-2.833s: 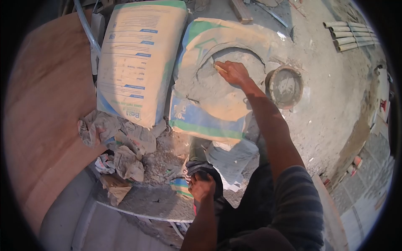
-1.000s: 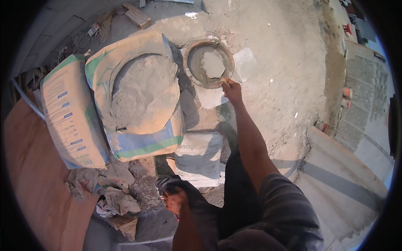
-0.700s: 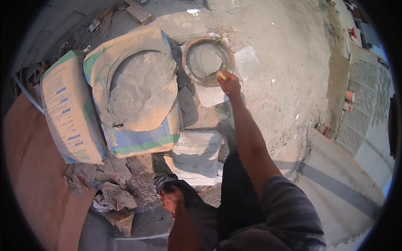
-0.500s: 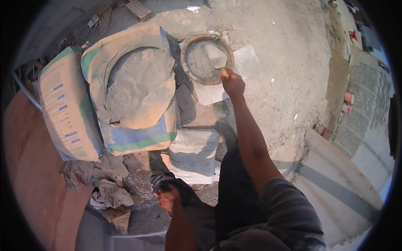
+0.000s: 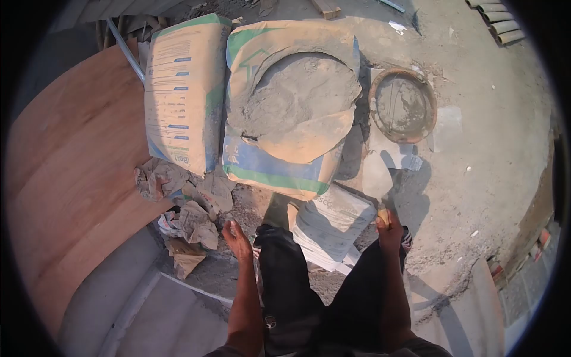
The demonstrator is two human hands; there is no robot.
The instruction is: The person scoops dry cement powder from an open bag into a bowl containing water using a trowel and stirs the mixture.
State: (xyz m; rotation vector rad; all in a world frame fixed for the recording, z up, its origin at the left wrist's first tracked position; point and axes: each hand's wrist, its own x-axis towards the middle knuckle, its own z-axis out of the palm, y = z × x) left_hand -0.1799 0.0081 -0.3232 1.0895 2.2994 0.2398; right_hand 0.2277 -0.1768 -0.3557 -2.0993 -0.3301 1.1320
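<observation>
My right hand (image 5: 389, 231) is closed on the yellowish handle of a trowel (image 5: 376, 176), beside my right knee. The trowel's flat blade points away from me, below the round bowl (image 5: 404, 106), which has grey mix on its bottom and walls. My left hand (image 5: 239, 240) is off my left knee, empty, fingers loosely apart, near crumpled paper. In front of me lies a cement bag (image 5: 279, 163) with a wide round opening, showing grey powder (image 5: 297, 95). A second, closed cement bag (image 5: 184, 95) lies to its left.
A white printed bag (image 5: 336, 223) lies between my legs. A curved brown board (image 5: 83, 184) stands at the left, with crumpled paper (image 5: 193, 223) beside it. Bamboo-like poles (image 5: 502, 24) are at the top right, a wood block (image 5: 325, 8) at the top.
My right hand has drawn back from the bowl to my right knee, and the trowel blade shows fully. The left hand has lifted off my left knee. The view has turned left.
</observation>
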